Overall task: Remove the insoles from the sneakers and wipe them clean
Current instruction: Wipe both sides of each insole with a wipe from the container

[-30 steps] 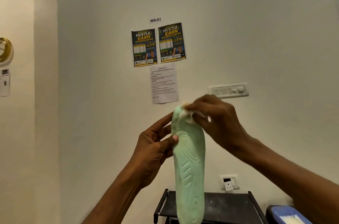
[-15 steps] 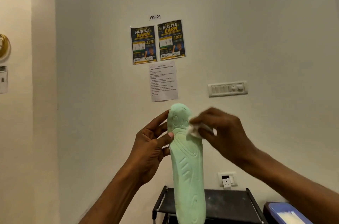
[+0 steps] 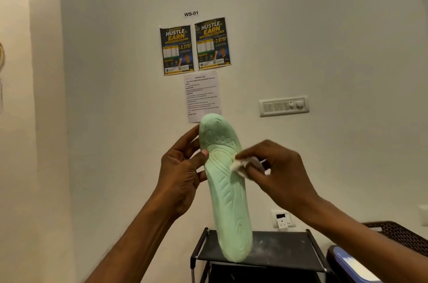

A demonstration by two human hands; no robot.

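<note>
A: Progress? We had one insole (image 3: 228,192) already out of its sneaker, held upright in the air above the black rack (image 3: 278,248). No sneakers in view, so we couldn't tell about the second insole.

B: Wiping was underway, we judged. The right hand (image 3: 281,174) had its grip pinched shut on a small white wipe (image 3: 238,164), which touched the insole's right edge in the upper half. Lower half looked not yet reached; other face hidden.

A: Left hand (image 3: 181,171): grip clamped on the insole's left edge, thumb on the front face, fingers behind.

B: Materials: insole pale green, foam-like, matte, long rounded shape, moulded ridges and oval dimples near the top. Wipe soft, crumpled, maybe tissue or cotton, we couldn't tell. Rack flat, dark, dusty-looking.
</note>
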